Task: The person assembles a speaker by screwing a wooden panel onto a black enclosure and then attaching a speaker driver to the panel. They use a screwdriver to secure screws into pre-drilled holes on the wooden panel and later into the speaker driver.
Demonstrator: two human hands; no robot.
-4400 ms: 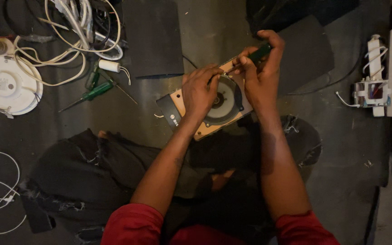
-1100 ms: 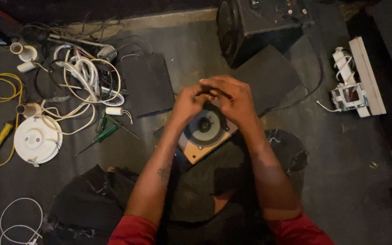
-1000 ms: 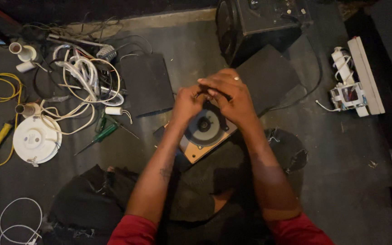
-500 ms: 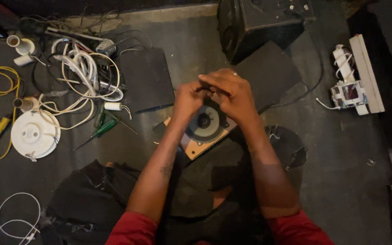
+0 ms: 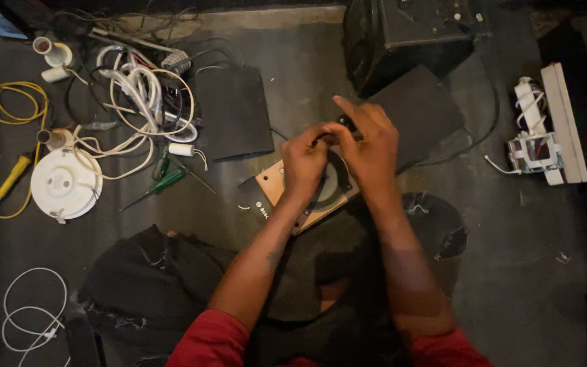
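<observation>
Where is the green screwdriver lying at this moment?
In the head view, the green screwdriver lies on the dark floor to the left of the left hand, between the round white disc and the speaker board.

A speaker on a board (image 5: 300,204) lies mid-frame on the floor (image 5: 511,272). A cable tangle (image 5: 140,109) fills the upper left, with a round disc (image 5: 66,185) below it and a screwdriver (image 5: 157,187) between disc and board. A box (image 5: 409,34) sits at upper centre, and a bracket (image 5: 545,139) at far right.
</observation>
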